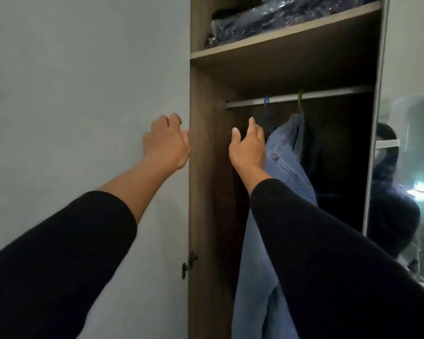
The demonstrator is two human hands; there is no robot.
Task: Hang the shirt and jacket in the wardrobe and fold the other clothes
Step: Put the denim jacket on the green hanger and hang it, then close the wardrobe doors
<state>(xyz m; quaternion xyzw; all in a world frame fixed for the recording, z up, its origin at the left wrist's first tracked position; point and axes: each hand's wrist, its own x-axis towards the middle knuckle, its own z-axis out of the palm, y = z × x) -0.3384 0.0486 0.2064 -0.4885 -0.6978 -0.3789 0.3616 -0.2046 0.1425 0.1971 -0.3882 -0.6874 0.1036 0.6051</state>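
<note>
My left hand [166,142] is up against the grey wardrobe door [88,94], right at its edge, with the fingers curled over and the knuckles toward me; whether the fingertips hook round the door's edge or only rest against it I cannot tell. My right hand [247,145] reaches into the open wardrobe [202,167], thumb lifted, fingers loose and spread, holding nothing that I can see, just beside the collar of the denim jacket [287,152]. Both my arms are in black sleeves [66,253].

The denim jacket hangs from a green hanger [300,100] hooked over the metal rail [301,96], and its blue cloth falls long behind my right forearm, down to the bottom of the view. To the left of the green one a blue hanger [267,102] also sits on the rail; what it carries is lost in the dark behind my right hand. Something dark hangs just behind the jacket, too dim to name.

Above the rail the wooden shelf [279,33] bears dark clothes wrapped in clear plastic [267,20]. Low on the door's edge is a small dark metal hinge [188,265]. At the far right a mirrored door [406,167] shows a dim reflection and a bright spot of light.
</note>
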